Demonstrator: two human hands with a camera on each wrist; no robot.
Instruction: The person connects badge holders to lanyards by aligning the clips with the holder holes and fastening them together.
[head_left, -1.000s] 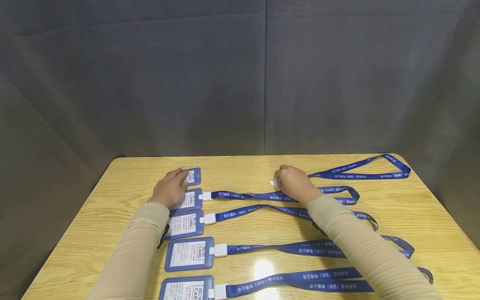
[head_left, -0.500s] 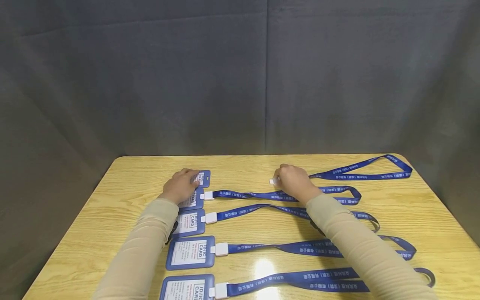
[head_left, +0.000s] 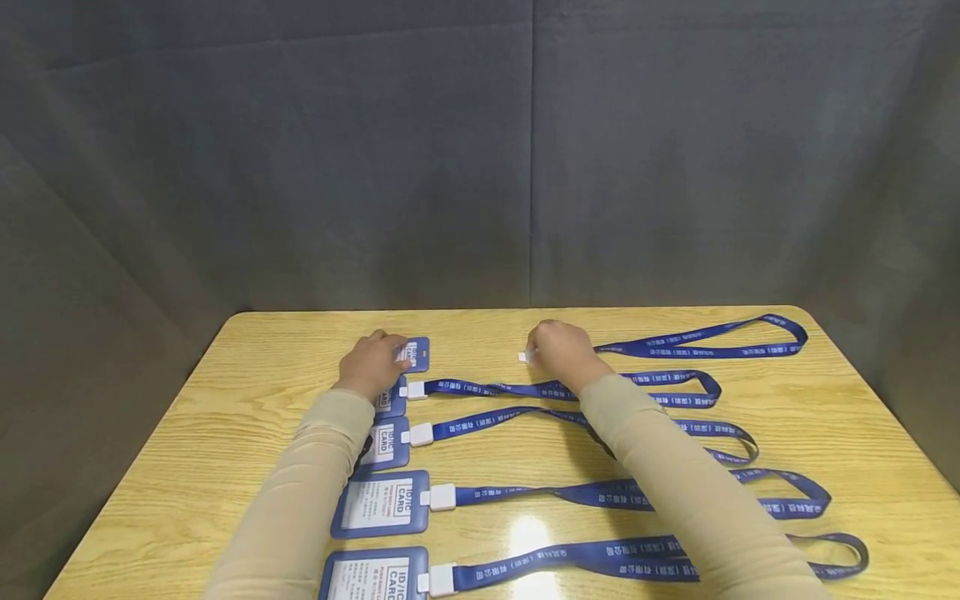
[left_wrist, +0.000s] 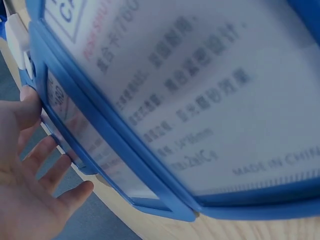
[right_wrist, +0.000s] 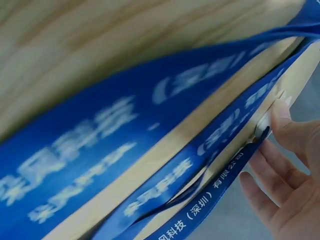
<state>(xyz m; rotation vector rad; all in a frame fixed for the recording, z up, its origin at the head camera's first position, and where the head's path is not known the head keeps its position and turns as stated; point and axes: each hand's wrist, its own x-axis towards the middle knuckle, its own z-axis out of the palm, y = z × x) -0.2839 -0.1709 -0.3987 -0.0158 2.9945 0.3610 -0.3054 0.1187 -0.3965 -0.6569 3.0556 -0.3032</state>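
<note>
At the back of the table my left hand (head_left: 371, 365) grips a blue-framed ID card holder (head_left: 421, 353) between thumb and fingers; its slotted end points right. The hand covers most of that holder. In the left wrist view the thumb (left_wrist: 31, 102) and fingers lie along the holder's edges. My right hand (head_left: 562, 354) pinches the white clip (head_left: 523, 357) of a blue lanyard (head_left: 675, 345), and the clip's tip faces the holder across a gap. In the right wrist view the right thumb (right_wrist: 281, 117) lies on that clip, with the lanyard strap trailing from it.
Nearer me, several more card holders (head_left: 384, 506) lie in a column, each joined by a white clip (head_left: 442, 497) to a blue lanyard (head_left: 517, 567) stretched right. The wooden table (head_left: 195, 417) ends at a dark grey curtain (head_left: 375, 167).
My left hand has slid right with the card holder. My right hand has shifted left with the lanyard clip, pulling its loop along, so the gap between clip and holder is smaller.
</note>
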